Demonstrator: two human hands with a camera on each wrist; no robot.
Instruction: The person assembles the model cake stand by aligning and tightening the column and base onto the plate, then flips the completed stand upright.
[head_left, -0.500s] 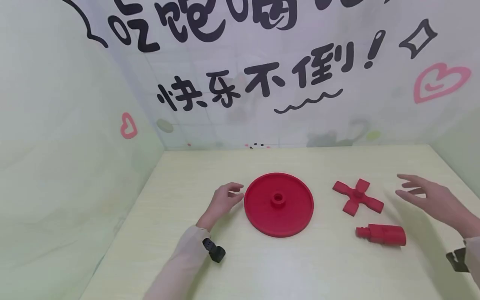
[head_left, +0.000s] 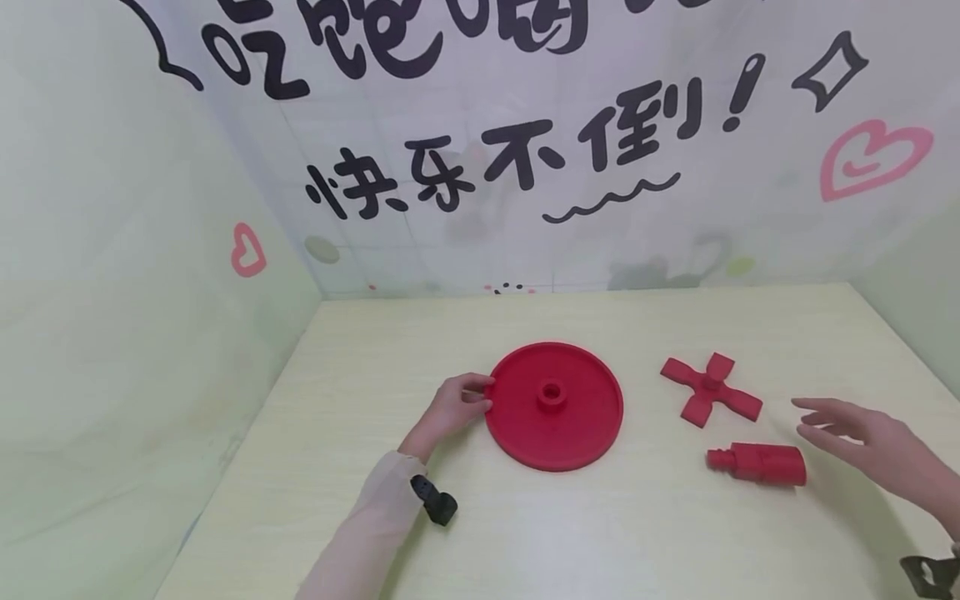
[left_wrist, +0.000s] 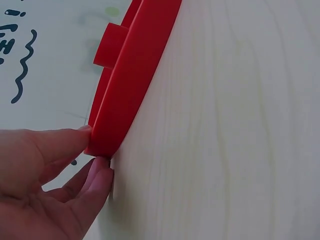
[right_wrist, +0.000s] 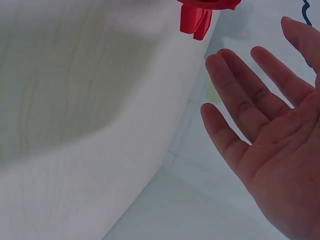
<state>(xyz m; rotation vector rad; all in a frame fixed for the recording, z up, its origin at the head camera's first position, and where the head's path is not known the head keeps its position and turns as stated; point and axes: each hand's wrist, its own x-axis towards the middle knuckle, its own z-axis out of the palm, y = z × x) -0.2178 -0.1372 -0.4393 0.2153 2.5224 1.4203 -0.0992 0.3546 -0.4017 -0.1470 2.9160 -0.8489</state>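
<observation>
A red round disc (head_left: 517, 433) with a raised rim and a short hollow hub at its centre lies on the table. At its left edge my left hand (head_left: 452, 408) pinches the rim, the thumb on one side and fingertips against the other in the left wrist view. To the right lies a red cross-shaped piece (head_left: 711, 388) with a small central knob. Nearer to me, a red cylinder (head_left: 768, 463) with a narrower stepped end rests on its side. My right hand (head_left: 877, 437) hovers just right of the cylinder, fingers extended and holding nothing.
The pale wooden table (head_left: 360, 358) meets a back wall sheet (head_left: 465, 250) printed with dark characters. Another sheet (head_left: 135, 375) hangs along the left side. Each wrist wears a dark camera mount (head_left: 435, 500).
My left hand has moved slightly right and taken hold of the disc's rim. My right hand has come down and nearer to the cylinder. The head view has shifted a little.
</observation>
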